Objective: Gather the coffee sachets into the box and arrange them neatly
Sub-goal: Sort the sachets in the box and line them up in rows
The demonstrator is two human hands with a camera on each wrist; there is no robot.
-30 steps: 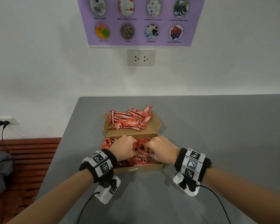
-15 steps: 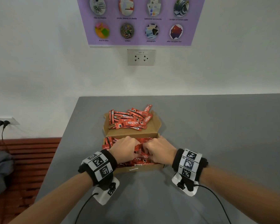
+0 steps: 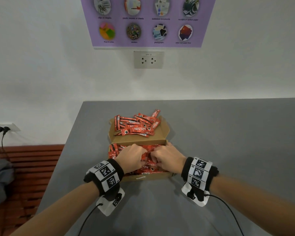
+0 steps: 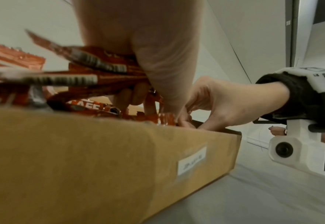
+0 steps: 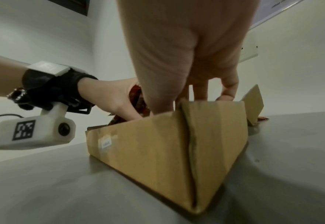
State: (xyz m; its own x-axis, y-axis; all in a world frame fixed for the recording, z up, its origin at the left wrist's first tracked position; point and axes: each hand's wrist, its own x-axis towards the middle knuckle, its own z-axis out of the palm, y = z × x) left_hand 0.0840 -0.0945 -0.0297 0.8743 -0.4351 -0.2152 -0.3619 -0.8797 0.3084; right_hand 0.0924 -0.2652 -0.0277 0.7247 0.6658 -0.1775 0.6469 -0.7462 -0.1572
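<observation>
Box: a brown cardboard box (image 3: 148,177) stands on the grey table (image 3: 228,133), its lid (image 3: 162,133) folded back flat on the far side. A small white label sits on the near wall.

Sachets in the box: red coffee sachets (image 3: 150,167) fill the near compartment in a loose jumble, some lying flat, some tilted on edge. Both hands are down among them.

Sachets on the lid: a second pile of red sachets (image 3: 136,126) lies crisscrossed on the open lid, beyond the hands and apart from them. 1 sachet at the far right of that pile juts past the lid's edge.

Left hand: the left hand (image 3: 131,158) is inside the left half of the box, knuckles up, fingers curled down. The left wrist view shows it gripping a bundle of several sachets (image 4: 92,75), which fan out from under the palm above the near wall.

Right hand: the right hand (image 3: 167,157) is in the right half, just beside the left, the 2 almost touching at the middle. Its fingers are bent down into the sachets; in the left wrist view the thumb and fingertips pinch at sachets close to the near wall. In the right wrist view 1 finger rests at the top of the box's right end wall (image 5: 215,128).

Wrists: each wrist wears a black band with white marker tags and a cabled camera.

Surroundings: a purple poster (image 3: 148,21) and a wall socket (image 3: 148,59) hang above the table.
</observation>
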